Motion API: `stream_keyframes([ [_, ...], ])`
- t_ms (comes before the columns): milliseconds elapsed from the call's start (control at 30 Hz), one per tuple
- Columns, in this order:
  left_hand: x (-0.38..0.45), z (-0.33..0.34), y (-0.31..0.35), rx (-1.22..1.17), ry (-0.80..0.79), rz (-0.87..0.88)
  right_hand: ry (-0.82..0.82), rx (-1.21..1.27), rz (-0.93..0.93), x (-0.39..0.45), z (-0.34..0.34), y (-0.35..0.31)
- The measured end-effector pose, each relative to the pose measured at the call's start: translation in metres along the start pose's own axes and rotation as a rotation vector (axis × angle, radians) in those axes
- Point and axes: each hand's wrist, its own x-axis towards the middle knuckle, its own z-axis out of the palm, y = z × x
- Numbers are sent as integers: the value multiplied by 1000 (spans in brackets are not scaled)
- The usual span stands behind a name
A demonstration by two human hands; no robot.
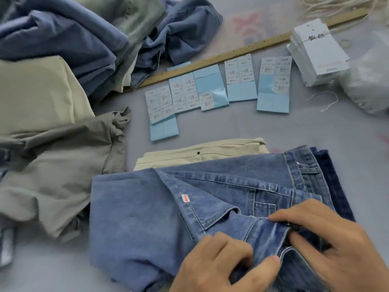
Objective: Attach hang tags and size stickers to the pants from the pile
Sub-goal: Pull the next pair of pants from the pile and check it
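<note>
Both hands at the waistband of the blue jeans (147, 218), left hand (221, 264) and right hand (328, 243) pinching denim either side of the fly; size stickers (212, 87) and hang tags (315, 55) lie beyond, nearer the right hand.

Folded blue jeans (136, 218) lie nearest, waistband rumpled, atop beige pants (200, 154), with the heaped pile (63, 49) far left, blue sticker sheets (216, 89) fanned beyond, and white hang tags (315, 53) stacked far right.
</note>
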Motion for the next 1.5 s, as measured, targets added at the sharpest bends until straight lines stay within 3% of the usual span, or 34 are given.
stream_keyframes([
  [67, 4, 17, -2, -116, 22, -25, -43, 25, 38, 5, 2, 4],
  [267, 12, 25, 1, -131, 144, 7, -108, 43, 9, 14, 12, 10],
  [333, 13, 22, 5, -290, 78, -47, -158, 58, 27, 17, 14, 8],
  [400, 21, 17, 5, -498, -10, -228, -219, 86, 21, 21, 19, 3],
  [467, 30, 18, -3, -441, -119, -355, -285, 58, 7, 27, 21, -3],
  [533, 37, 19, -16, -389, -211, -332, -309, -7, 1, 34, 23, -7],
  [700, 69, 14, -40, -801, -405, -395, -105, -140, 30, 27, 17, -20],
  [800, 82, 15, -42, -985, -384, -493, -16, -62, 39, 0, 20, -35],
  [933, 85, 14, -42, -1122, -304, -597, -184, -278, -110, -25, 24, -44],
  [1100, 81, 20, -41, -1320, -194, -846, -165, -387, -253, -40, 30, -57],
  [1200, 75, 21, -40, -1441, -196, -945, -241, -406, -265, -42, 36, -61],
  [1300, 68, 23, -38, -1540, -156, -993, -348, -384, -202, -42, 41, -65],
  [1367, 66, 23, -40, -1592, -104, -1014, -337, -254, -99, -38, 39, -69],
  [1433, 65, 22, -41, -1635, -62, -1038, -284, -55, 73, -29, 27, -67],
  [1500, 63, 22, -43, -1641, -47, -1030, -416, 92, 303, -16, 13, -57],
])
